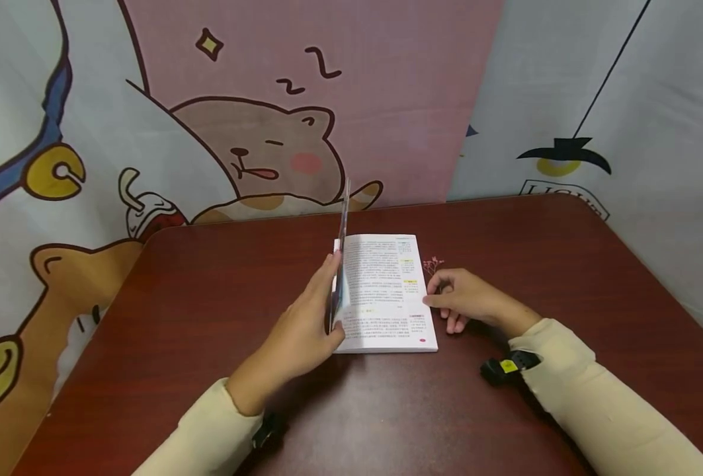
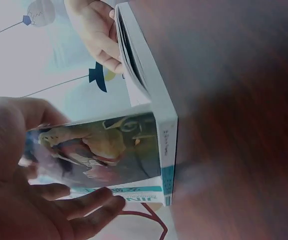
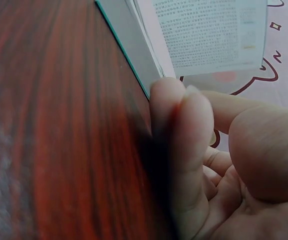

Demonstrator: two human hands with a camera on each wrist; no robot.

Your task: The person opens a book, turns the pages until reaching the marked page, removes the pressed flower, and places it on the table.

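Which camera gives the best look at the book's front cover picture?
The left wrist view: the front cover faces that camera, showing its colourful illustration, held up by the left hand. The head view sees it only edge-on, standing upright. The right wrist view shows only printed pages, no cover art.

A dark reddish-brown wooden desk (image 1: pixel 196 311) with rounded corners carries an open book (image 1: pixel 387 297), lying flat near its middle with a page of printed text facing up and its front cover raised upright. Just beside the book's right edge a small pinkish sprig (image 1: pixel 432 266) lies on the wood.
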